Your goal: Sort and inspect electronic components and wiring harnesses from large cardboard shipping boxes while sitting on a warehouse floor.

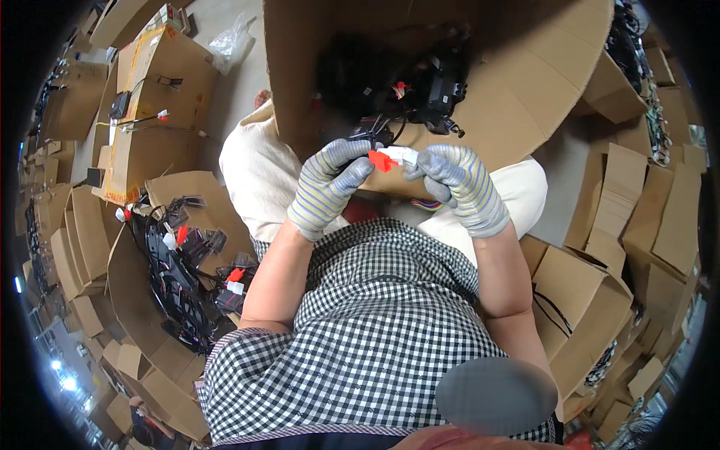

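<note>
Both my hands wear striped, grey-tipped work gloves and meet in front of me, at the near edge of a big open carton [517, 97]. My left hand [330, 184] is closed, its fingertips pinching a small red plastic connector [383, 160]. Against it sits a white plastic connector [403, 155], which the closed fingers of my right hand [463, 184] grip from the other side. The two connectors touch; whether they are locked together I cannot tell. Just beyond my fingers, black cables and black boxy parts [446, 94] lie inside the carton.
At my left, an open carton [127, 289] holds black wired parts with red and white connectors. A closed carton [169, 90] stands at the far left with a thin cable on it. More cartons [581, 289] crowd my right side. A clear plastic bag [231, 43] lies on the floor.
</note>
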A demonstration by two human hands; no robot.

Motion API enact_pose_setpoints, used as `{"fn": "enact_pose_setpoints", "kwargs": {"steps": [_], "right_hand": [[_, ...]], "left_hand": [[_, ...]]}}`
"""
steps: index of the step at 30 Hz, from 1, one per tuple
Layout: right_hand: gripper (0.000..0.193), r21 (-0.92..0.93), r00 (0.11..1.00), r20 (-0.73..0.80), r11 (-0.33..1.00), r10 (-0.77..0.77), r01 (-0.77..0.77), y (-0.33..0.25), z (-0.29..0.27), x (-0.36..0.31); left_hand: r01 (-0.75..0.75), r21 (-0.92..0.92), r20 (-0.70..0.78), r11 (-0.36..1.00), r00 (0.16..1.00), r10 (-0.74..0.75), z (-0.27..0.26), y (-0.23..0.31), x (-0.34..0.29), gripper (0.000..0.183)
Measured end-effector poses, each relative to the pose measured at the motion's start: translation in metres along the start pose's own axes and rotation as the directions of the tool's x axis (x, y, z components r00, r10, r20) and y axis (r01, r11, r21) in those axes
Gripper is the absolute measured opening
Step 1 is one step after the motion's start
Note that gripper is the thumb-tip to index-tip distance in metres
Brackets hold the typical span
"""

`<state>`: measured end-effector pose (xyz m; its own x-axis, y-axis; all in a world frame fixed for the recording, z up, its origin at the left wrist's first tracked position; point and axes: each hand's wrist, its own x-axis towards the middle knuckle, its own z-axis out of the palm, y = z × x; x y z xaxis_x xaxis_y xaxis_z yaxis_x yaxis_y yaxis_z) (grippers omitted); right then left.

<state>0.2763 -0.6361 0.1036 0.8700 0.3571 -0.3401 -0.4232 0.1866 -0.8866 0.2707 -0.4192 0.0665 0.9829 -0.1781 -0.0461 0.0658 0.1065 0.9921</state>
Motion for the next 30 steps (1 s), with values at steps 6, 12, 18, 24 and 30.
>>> {"fn": "enact_pose_setpoints", "kwargs": {"steps": [6, 12, 18, 24, 30], "right_hand": [[0.043, 0.238, 0.956, 0.145, 0.929, 0.254, -0.283, 0.043, -0.003, -0.016], [0.039, -0.112, 0.874, 0.409, 0.965, 0.263, -0.238, 0.06, -0.007, -0.033], [0.031, -0.256, 0.728, 0.665, 0.966, 0.166, 0.014, 0.07, -0.008, -0.022], [0.031, -0.326, 0.616, 0.764, 0.938, 0.192, 0.113, 0.071, -0.005, -0.014], [0.028, -0.294, 0.66, 0.732, 0.952, 0.168, 0.084, 0.079, -0.011, -0.023]], "left_hand": [[0.075, 0.248, 0.114, 0.966, 0.988, -0.106, -0.007, -0.014, -0.029, 0.022], [0.109, 0.276, 0.608, 0.955, 0.749, -0.261, -0.041, -0.011, -0.021, 0.031], [0.315, 0.56, -0.259, 0.767, 0.945, -0.199, -0.038, -0.034, 0.075, 0.055], [0.784, 0.368, -0.49, 0.5, 0.621, -0.612, -0.081, -0.184, 0.109, 0.055], [0.389, -0.235, -0.247, 0.891, 0.863, -0.442, -0.044, -0.11, 0.077, 0.039]]}}
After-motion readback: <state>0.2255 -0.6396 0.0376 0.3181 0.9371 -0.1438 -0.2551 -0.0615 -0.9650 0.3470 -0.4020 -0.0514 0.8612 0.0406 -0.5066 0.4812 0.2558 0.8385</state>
